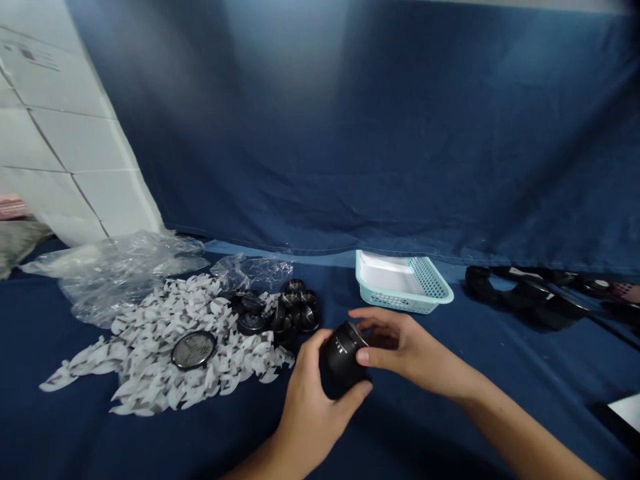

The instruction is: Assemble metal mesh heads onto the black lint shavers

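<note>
Black and tilted, a cylinder [341, 360] sits clasped in the fingers of the left hand [311, 410]. Fingers of the right hand [407, 347] grip its upper end.

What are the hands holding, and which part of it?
A black cylinder, held around its side by the left hand. The right hand is at its upper end; whether it grips there can't be told.
</note>
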The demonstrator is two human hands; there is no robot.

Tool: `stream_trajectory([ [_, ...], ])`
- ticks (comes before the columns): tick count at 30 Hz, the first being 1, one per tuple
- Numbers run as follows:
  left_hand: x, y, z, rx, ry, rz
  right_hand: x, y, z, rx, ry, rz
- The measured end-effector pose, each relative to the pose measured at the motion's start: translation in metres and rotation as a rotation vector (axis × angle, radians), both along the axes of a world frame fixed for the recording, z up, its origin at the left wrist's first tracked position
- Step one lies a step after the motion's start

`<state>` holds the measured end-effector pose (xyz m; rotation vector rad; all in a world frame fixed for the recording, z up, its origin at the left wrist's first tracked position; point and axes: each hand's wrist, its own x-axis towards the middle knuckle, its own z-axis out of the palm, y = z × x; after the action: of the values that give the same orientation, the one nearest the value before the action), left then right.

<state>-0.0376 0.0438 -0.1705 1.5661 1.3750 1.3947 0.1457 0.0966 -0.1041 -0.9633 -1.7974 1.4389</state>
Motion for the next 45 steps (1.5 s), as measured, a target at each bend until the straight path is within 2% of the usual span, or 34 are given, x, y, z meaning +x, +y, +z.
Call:
stream_trajectory([
  [3, 0.002, 0.0, 0.005, -0.068, -0.082, -0.068, -0.002, 0.002, -0.003, 0.072, -0.065, -0.075],
  [7, 0.005, 0.003, 0.006, -0.227, -0.437, -0.226, 0.0, 0.004, -0.005, 0.143, -0.138, -0.049],
  [11, 0.007, 0.005, 0.007, -0.282, -0.7, -0.219, 0.001, 0.008, -0.008, 0.068, -0.069, 0.01],
  [19, 0.006, 0.003, 0.006, -0.331, -0.789, -0.25, 0.002, 0.013, -0.007, -0.066, -0.012, 0.02],
  [27, 0.004, 0.007, -0.002, -0.431, -0.941, -0.261, 0.005, 0.016, -0.006, -0.015, -0.027, 0.044],
  [31, 0.001, 0.009, -0.003, -0.55, -1.057, -0.366, 0.004, 0.017, -0.004, 0.039, -0.013, 0.0],
  [35, -0.001, 0.012, -0.004, -0.628, -1.196, -0.493, 0.003, 0.015, -0.001, 0.027, 0.059, 0.038],
  [40, -0.003, 0.011, -0.004, -0.64, -1.304, -0.684, 0.002, 0.01, 0.0, -0.079, 0.153, 0.145],
  [45, -0.005, 0.007, -0.003, -0.653, -1.345, -0.736, 0.001, 0.004, 0.003, -0.11, 0.187, 0.175],
])
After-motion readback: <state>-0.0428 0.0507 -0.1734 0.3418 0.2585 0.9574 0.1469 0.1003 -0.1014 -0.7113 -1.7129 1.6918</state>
